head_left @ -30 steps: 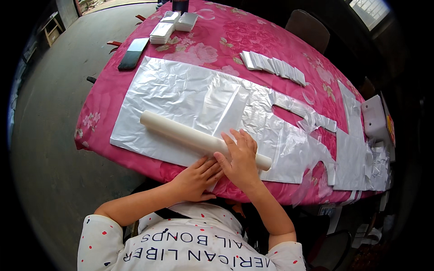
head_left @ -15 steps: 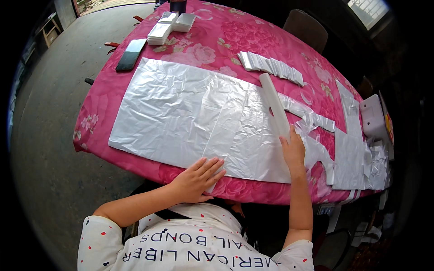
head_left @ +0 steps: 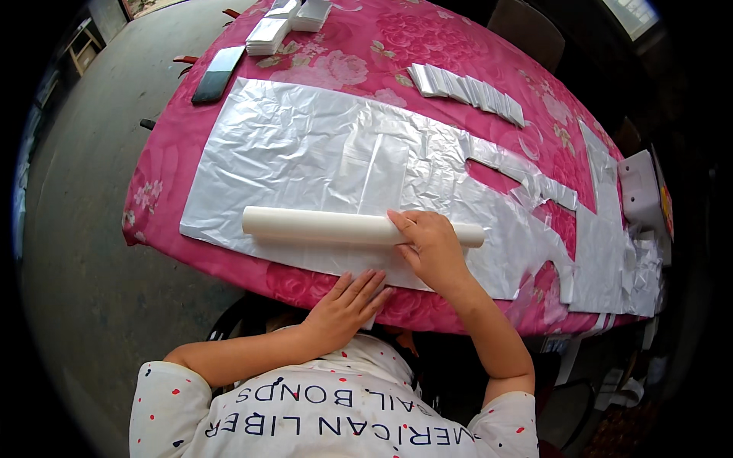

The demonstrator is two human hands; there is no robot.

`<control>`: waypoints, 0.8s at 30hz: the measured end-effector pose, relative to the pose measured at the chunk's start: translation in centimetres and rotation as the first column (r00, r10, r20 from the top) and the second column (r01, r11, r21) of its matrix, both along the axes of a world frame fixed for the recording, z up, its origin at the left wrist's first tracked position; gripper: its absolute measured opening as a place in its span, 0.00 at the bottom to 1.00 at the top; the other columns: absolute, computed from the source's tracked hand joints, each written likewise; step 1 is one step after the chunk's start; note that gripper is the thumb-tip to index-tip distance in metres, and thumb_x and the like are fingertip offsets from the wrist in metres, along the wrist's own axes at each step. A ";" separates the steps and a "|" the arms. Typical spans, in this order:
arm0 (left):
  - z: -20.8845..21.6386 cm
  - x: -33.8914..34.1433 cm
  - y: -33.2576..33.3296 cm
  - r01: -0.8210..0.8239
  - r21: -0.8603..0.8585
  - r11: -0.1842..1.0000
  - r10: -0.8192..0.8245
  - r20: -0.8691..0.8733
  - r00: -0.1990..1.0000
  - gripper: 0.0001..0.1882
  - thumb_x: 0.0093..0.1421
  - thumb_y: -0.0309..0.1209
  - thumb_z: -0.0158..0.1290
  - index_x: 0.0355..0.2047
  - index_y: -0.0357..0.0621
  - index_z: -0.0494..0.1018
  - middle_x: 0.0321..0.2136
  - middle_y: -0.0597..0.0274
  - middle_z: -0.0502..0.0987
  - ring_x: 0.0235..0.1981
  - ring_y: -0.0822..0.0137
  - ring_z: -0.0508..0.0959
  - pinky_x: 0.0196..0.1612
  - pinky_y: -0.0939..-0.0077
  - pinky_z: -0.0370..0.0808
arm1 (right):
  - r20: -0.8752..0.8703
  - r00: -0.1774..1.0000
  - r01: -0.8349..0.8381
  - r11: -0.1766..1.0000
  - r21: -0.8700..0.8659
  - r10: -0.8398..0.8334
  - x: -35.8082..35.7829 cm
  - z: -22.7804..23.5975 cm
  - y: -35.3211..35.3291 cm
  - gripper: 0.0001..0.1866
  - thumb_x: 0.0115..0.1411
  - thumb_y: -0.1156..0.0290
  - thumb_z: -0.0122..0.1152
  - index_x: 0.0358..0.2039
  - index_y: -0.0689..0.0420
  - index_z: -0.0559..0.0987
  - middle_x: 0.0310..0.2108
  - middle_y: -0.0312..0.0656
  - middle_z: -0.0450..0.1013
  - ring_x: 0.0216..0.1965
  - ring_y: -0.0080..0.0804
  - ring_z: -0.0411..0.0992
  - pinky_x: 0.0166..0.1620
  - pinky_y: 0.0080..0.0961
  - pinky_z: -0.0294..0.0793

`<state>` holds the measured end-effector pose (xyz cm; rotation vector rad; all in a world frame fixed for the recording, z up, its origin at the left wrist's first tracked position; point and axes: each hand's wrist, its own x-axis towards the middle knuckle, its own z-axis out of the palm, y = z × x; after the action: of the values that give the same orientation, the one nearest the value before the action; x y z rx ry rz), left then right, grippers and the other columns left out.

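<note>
A flat sheet of silvery-white plastic bags, wrinkled and with cut-out handles at its right end, lies across the table. My right hand grips a smooth white tube, which lies lengthwise over the near part of the bags, tilted slightly down to the right. The fingers wrap its right half. My left hand rests flat at the near edge of the bags, fingers stretched out and holding nothing. A bit of white material shows below its fingertips.
A pink floral tablecloth covers the table. At the back left are stacks of folded white packets and a dark phone. A row of folded white packets lies at the back. More bags and a white box stand right.
The white tube has swung from nearly upright at the right to lying across the near part of the bags. My right hand moved left with it; my left hand stayed almost in place.
</note>
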<state>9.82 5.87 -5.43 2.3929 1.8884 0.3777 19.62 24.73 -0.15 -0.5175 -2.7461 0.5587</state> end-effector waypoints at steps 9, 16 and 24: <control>0.5 -2.1 0.0 0.180 0.076 0.981 -0.185 0.063 0.981 0.25 0.54 0.28 0.43 0.54 0.39 0.62 0.58 0.47 0.57 0.60 0.57 0.57 0.60 0.64 0.58 | -0.208 0.963 0.232 0.922 0.308 -0.173 -4.8 -2.2 9.1 0.27 0.45 0.79 0.59 0.49 0.55 0.71 0.47 0.45 0.67 0.49 0.43 0.65 0.55 0.37 0.58; 0.6 -5.1 -0.3 0.346 0.039 0.938 -0.347 0.184 0.920 0.21 0.54 0.28 0.44 0.49 0.37 0.66 0.55 0.53 0.63 0.57 0.60 0.62 0.59 0.67 0.61 | -0.026 0.952 -0.306 0.947 -0.099 0.305 -0.7 -1.6 0.7 0.32 0.39 0.85 0.51 0.51 0.62 0.67 0.51 0.49 0.65 0.55 0.46 0.61 0.54 0.34 0.65; 2.1 -6.6 1.8 0.338 0.190 0.922 -0.387 0.423 0.819 0.25 0.50 0.32 0.50 0.50 0.41 0.66 0.53 0.56 0.66 0.56 0.62 0.65 0.57 0.66 0.63 | -0.103 0.967 -0.246 0.962 -0.120 0.234 1.1 -2.4 -3.0 0.25 0.41 0.81 0.57 0.45 0.63 0.72 0.49 0.46 0.67 0.53 0.43 0.64 0.53 0.33 0.66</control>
<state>3.17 7.63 -3.34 2.3783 1.2071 0.9267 20.68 21.70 -2.51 -0.1818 -2.7166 0.8053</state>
